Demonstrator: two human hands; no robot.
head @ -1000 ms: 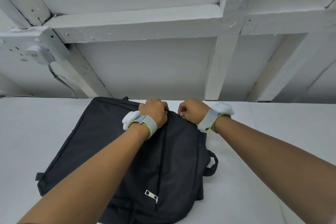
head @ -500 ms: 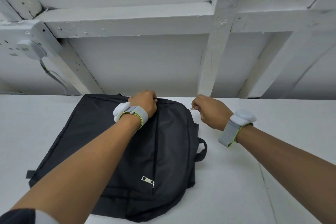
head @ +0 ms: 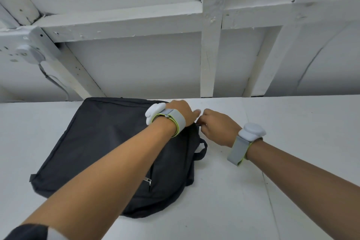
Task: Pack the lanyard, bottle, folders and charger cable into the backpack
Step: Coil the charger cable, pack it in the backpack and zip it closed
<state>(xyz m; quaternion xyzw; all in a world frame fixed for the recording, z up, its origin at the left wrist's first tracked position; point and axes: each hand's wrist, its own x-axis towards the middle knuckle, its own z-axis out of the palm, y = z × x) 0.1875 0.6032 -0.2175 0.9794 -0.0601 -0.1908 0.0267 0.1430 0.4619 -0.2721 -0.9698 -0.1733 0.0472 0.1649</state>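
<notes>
A black backpack (head: 101, 142) lies flat on the white table (head: 272, 200), its carry loop (head: 201, 149) sticking out on the right side. My left hand (head: 183, 112) presses on the bag's far right corner, fingers bent over the fabric. Just right of that corner, my right hand (head: 216, 125) pinches a small metal zipper pull (head: 198, 123). A second silver zipper pull (head: 149, 180) sits on the front pocket, beside my left forearm. No lanyard, bottle, folders or charger cable are in view.
White wooden framing (head: 211, 54) rises behind the table's far edge. A white power strip with a plug and cord (head: 29, 52) is fixed to the frame at the upper left. Both wrists wear grey bands with white sensors.
My right hand has drawn the zipper pull from the bag's far edge around its right corner. My left hand has slid right along the top. The camera has moved closer.
</notes>
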